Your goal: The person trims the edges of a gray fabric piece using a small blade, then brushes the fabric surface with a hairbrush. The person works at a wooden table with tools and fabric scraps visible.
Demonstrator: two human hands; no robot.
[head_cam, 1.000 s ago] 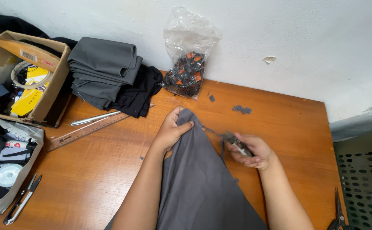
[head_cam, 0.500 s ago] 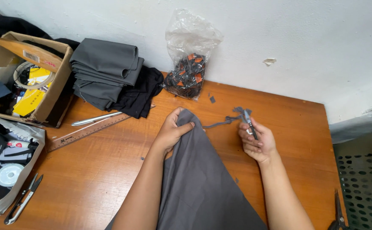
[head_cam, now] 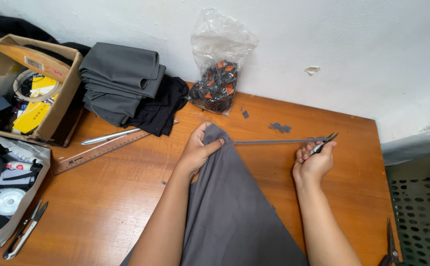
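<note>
A grey fabric piece [head_cam: 234, 207] lies on the wooden table [head_cam: 126, 197], running from the front edge up to the middle. My left hand [head_cam: 199, 149] pinches its top corner. My right hand [head_cam: 314, 161] grips small thread snips [head_cam: 323, 143] together with the end of a thin grey strip [head_cam: 274, 142]. That strip is stretched taut and level between the fabric corner and my right hand.
Folded grey and black cloth [head_cam: 123, 83] is stacked at the back left beside a cardboard box [head_cam: 30, 88] of tape and labels. A clear bag of small dark parts [head_cam: 220, 79] leans on the wall. A wooden ruler [head_cam: 96, 152], snips [head_cam: 25, 236], scissors [head_cam: 390, 244] and fabric scraps [head_cam: 280, 127] lie about.
My right hand has moved right and away from the fabric, drawing the grey strip out straight. My left hand has kept its hold on the corner.
</note>
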